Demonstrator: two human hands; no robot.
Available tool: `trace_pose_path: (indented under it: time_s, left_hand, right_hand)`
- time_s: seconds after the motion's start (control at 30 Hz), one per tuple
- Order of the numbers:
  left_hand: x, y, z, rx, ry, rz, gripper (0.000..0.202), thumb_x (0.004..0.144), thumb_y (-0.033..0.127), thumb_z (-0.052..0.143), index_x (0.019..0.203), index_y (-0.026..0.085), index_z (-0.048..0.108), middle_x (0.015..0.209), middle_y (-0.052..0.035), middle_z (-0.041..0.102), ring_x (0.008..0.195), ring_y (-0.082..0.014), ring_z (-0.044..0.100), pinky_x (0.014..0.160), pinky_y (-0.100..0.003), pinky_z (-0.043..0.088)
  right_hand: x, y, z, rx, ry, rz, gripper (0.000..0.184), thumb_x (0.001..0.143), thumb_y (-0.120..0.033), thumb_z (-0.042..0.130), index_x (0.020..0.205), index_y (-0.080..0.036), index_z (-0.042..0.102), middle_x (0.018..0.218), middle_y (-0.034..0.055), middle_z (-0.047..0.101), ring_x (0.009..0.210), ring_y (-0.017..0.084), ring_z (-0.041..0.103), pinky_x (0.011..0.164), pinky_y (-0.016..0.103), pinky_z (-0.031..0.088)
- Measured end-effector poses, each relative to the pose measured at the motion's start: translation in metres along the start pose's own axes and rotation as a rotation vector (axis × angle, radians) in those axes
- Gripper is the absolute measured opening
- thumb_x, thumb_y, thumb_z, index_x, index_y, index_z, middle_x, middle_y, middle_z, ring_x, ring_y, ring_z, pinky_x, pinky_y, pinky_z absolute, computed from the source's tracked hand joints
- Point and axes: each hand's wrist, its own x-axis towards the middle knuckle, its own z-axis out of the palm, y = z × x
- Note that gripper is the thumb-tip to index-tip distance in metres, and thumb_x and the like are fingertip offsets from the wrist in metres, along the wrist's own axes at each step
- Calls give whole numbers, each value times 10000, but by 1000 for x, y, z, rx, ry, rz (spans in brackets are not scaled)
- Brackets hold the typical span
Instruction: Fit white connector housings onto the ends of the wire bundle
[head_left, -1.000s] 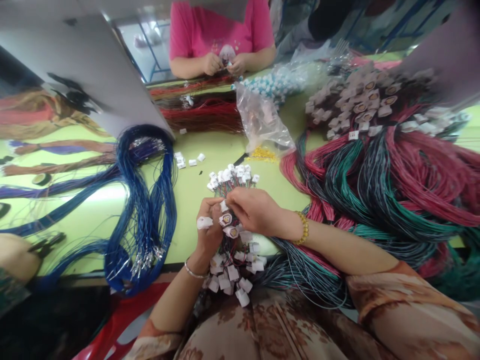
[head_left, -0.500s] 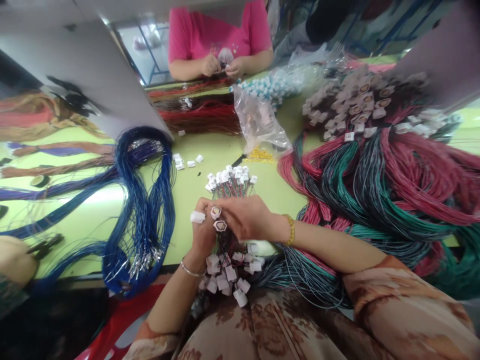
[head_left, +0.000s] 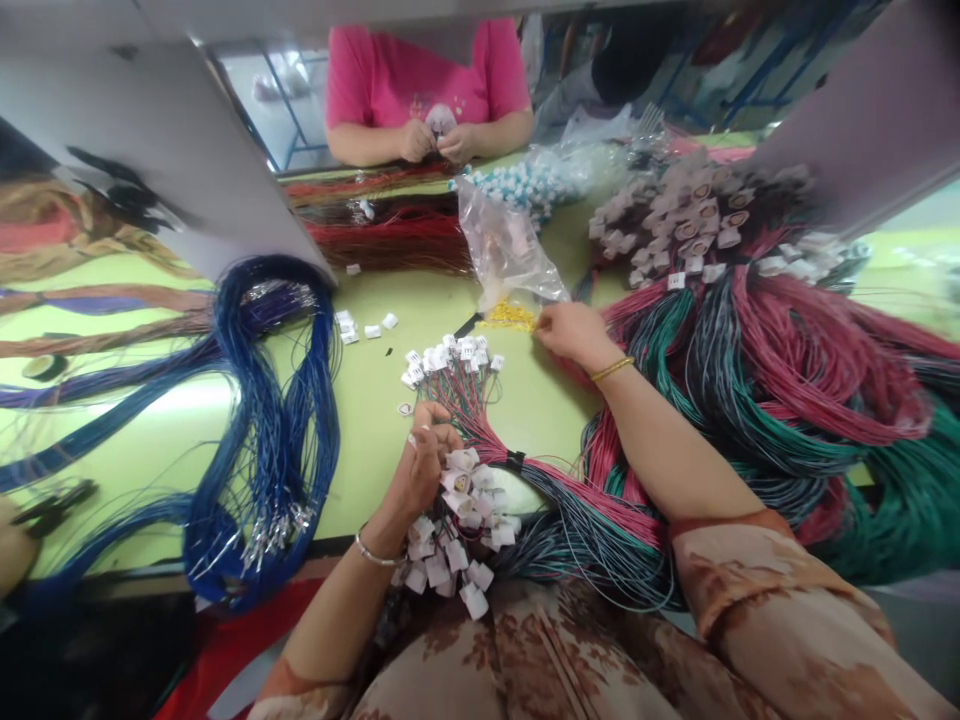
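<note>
My left hand is closed, its fingers curled above a cluster of white plug connectors at my lap; what lies in its grip is hidden. One white connector shows just past its fingers. Over the table, my right hand has its fingertips pinched together at the right edge of a small heap of yellow pieces; anything between them is too small to make out. A bundle of red, green and black wires, bound with black tape, runs between my hands, with white connectors at its far end.
Blue wires lie at left, and a big pile of red, green and black wires at right. A clear plastic bag stands behind the yellow pieces. Across the table, a person in a pink shirt works with both hands.
My right hand has left my left hand and moved away, up and right, to the yellow pieces. My left hand has stayed near the bundle, which is now uncovered.
</note>
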Motion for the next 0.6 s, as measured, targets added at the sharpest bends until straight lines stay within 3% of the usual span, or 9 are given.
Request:
trace_pose_path:
  time_s: [0.13,0.27,0.37,0.47,0.53,0.6]
  left_hand:
    - [0,6,3,3,25,-44,522,853,748,484,964,246,395,578,78,522,433,-104,387,427,-220,287]
    - [-2,16,1,144,27,101,405,846,594,619,849,219,467,597,65,479,506,-101,412,486,-232,327]
    - [-3,17,-2,166,21,174,407,789,535,701,727,214,459,570,59,455,507,-96,397,487,-236,310]
    - [-2,11,-4,25,-27,139,539,703,684,724,788,233,440,558,70,460,468,-92,365,442,-231,274]
    - [1,6,-3,-85,-51,68,667,698,889,528,844,244,439,540,69,443,433,-96,326,400,-231,221]
    - [4,4,-1,-166,-30,-12,768,697,981,273,850,247,439,510,69,400,412,-103,297,377,-232,188]
  right_hand:
    - [2,-6,9,-2,-8,33,264,871,-180,554,1044,-125,746,1081,187,742,996,297,680,805,323,469]
    - [3,-3,11,62,37,-16,246,893,-160,515,1008,-118,728,1052,179,745,952,273,675,798,319,459]
    - [4,2,10,234,82,-73,189,857,-129,546,923,-110,722,971,150,748,875,232,659,789,309,453]
    - [5,3,8,598,16,-59,122,843,-148,586,866,-114,701,764,78,703,691,165,612,693,285,460]
    - [5,2,8,881,-71,5,72,844,-174,628,830,-123,677,654,26,635,589,126,563,625,263,456]
    - [4,0,8,1135,-146,46,78,828,-191,689,786,-138,649,632,0,602,554,99,537,595,245,455]
